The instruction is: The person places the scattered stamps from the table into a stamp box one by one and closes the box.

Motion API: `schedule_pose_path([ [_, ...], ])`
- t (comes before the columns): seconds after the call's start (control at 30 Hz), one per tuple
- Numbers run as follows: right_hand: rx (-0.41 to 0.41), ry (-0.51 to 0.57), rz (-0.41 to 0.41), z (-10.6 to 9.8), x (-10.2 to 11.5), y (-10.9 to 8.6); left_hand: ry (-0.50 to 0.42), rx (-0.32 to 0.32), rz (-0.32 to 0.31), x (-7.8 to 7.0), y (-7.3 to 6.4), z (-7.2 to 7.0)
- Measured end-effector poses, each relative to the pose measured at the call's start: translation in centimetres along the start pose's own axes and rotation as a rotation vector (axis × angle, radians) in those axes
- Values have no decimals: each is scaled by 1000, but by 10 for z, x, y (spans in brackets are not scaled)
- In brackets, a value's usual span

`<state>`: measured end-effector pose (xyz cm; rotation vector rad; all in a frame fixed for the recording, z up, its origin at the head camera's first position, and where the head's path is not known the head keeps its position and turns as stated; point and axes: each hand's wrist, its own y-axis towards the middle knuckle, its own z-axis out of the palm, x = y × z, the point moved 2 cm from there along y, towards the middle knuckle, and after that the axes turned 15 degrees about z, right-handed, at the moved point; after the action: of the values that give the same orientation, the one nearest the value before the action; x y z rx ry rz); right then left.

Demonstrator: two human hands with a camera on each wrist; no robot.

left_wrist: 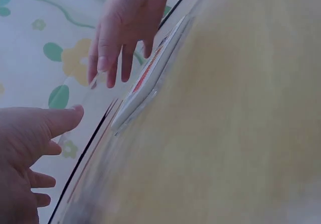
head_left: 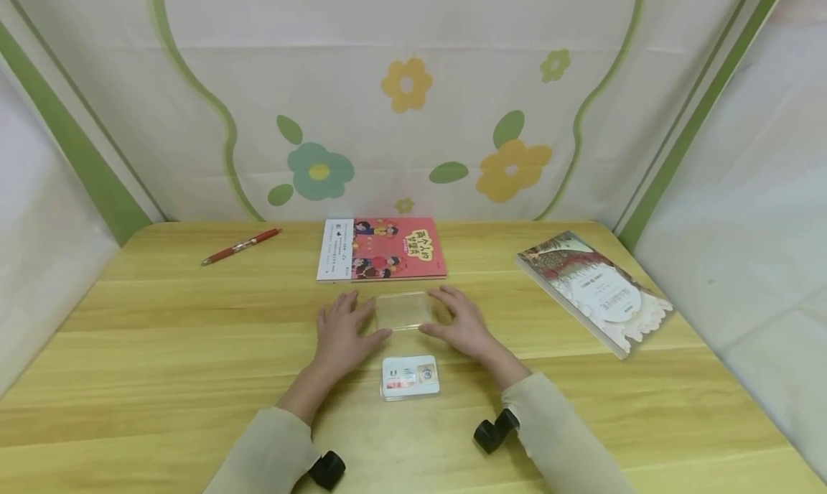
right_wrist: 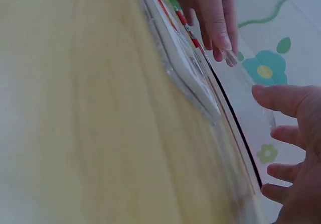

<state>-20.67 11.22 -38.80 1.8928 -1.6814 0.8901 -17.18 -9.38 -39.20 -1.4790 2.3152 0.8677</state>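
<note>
A clear, flat rectangular plastic lid [head_left: 403,311] is held up between the two hands, above the wooden tabletop. My left hand [head_left: 344,334] pinches its left side between thumb and fingers. On the opposite side, my right hand [head_left: 461,325] holds the lid's edge the same way, thumb toward me. In the left wrist view, the tip of the right hand [left_wrist: 128,35] meets the thin lid edge. Nearer to me lies a flat white labelled card in a clear plastic case [head_left: 410,377], touched by neither hand.
A pink picture book [head_left: 400,250] lies beyond the hands, by the back curtain. To its left is a red pen [head_left: 241,247]. Another book [head_left: 597,293] lies slanted at the right edge of the table [head_left: 161,350]. Flowered curtains [head_left: 407,20] enclose the back and sides.
</note>
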Motion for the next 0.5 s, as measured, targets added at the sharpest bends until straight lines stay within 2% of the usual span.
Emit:
schedule_pose_path([
  [0.23,12,60,-44,-9,8,-19,-48,-44,51,-10,-9,-6],
  [0.37,12,84,-68,-10,10,-33,-69,-38,76,-15,-18,-11],
  [0.5,50,127,-51,-8,8,-51,-54,-31,94,-22,-32,-15],
])
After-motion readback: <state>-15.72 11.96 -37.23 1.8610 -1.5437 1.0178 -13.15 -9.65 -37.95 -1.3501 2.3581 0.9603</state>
